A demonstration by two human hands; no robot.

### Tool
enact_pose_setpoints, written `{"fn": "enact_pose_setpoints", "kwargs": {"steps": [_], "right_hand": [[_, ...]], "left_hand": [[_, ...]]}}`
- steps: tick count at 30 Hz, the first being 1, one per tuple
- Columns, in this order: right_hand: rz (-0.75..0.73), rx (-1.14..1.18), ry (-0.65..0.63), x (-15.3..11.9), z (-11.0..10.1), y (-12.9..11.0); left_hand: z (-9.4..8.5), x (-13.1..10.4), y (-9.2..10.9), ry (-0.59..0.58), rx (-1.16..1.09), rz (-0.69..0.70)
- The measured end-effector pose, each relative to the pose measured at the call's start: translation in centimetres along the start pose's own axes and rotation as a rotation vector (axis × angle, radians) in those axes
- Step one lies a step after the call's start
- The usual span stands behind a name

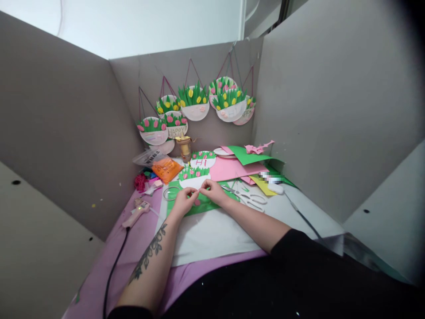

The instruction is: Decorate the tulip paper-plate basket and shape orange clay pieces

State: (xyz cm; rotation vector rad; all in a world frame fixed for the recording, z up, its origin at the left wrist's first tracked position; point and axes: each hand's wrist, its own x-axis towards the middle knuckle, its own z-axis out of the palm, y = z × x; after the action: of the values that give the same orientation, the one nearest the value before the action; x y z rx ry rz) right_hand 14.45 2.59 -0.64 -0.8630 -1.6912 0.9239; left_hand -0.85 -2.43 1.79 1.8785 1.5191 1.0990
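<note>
My left hand (186, 200) and my right hand (212, 193) meet fingertip to fingertip over a green paper sheet (212, 204). Both are closed in a pinch, and what they hold, if anything, is too small to make out. A small pink paper piece (197, 202) shows on the green sheet just below the fingers. Directly beyond the hands lies a paper-plate flower basket (194, 180) with green paper grass and pink tulips. Behind it is another plate craft (203, 162) lettered "HI". White-handled scissors (254, 199) rest right of my right hand.
At left lie a glue gun (137, 214) with a black cord, a tape roll (171, 193), red yarn (141, 181) and an orange clay bag (166, 169). Pink card (235, 168) and green card (252, 156) sit at back right. Plate crafts (195, 110) hang on the grey partition (126, 84).
</note>
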Motion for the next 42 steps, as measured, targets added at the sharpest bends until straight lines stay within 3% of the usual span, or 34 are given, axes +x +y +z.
{"fn": "enact_pose_setpoints", "kwargs": {"steps": [4,10,13,19,24,31,39,42], "right_hand": [[-0.017,-0.03,-0.004,-0.2,0.2,-0.2],[0.048,-0.045,0.034,0.2,0.3,0.4],[0.08,-0.034,0.044,0.4,0.2,0.9],[0.094,0.018,0.034,0.5,0.0,1.1],[0.003,0.059,-0.029,0.2,0.1,0.4],[0.045,0.094,-0.004,0.2,0.1,0.1],[0.06,0.071,0.036,0.4,0.2,0.8],[0.019,0.025,0.119,0.3,0.1,0.7]], "left_hand": [[0.1,0.1,-0.3,-0.003,0.005,-0.023],[0.3,0.4,-1.1,0.16,0.201,0.063],[0.3,0.2,-1.0,0.171,0.281,0.098],[0.3,0.4,-1.2,0.199,0.22,0.102],[0.4,0.6,-1.8,0.165,0.17,0.098],[0.6,0.6,-1.7,0.134,0.162,0.092],[0.7,0.8,-2.1,0.11,0.096,0.062],[0.7,0.8,-2.2,0.123,0.117,0.048]]}}
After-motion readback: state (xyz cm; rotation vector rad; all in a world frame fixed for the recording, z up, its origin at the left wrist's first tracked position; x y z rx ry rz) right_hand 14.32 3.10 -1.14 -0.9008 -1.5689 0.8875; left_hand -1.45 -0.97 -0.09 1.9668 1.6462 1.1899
